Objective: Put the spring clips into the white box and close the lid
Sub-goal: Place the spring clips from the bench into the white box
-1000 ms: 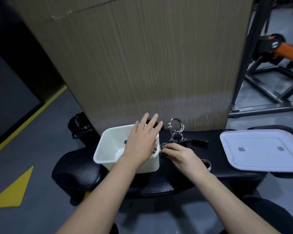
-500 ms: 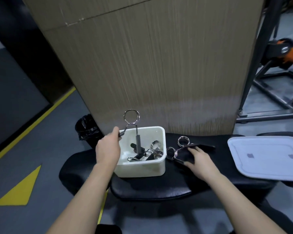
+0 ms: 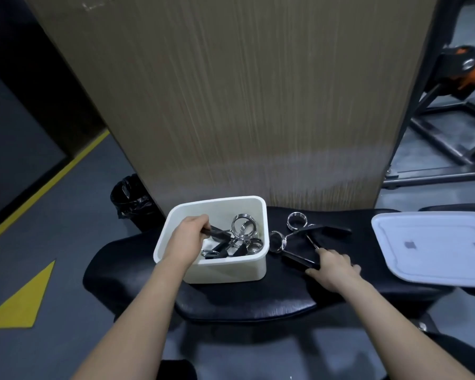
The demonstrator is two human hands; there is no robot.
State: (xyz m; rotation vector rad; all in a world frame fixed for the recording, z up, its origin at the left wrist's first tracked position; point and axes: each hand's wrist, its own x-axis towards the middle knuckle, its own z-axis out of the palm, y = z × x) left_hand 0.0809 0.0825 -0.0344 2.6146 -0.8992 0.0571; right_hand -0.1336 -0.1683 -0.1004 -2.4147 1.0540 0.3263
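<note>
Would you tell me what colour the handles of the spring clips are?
Black, with silver metal coils, on the spring clips beside the box; the head view shows this.

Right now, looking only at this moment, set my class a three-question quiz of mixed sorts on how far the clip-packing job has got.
1. True or false: the lid is already on the white box.
2. Multiple choice: the left hand is
A. resting on the lid
B. inside the white box, gripping a clip's black handle
C. off the bench
3. Fill in: the spring clips left on the bench lie between the white box and the ____.

Key
1. False: it lies on the bench at the right, apart from the white box.
2. B
3. lid; the right hand is touching one clip's handle.
</note>
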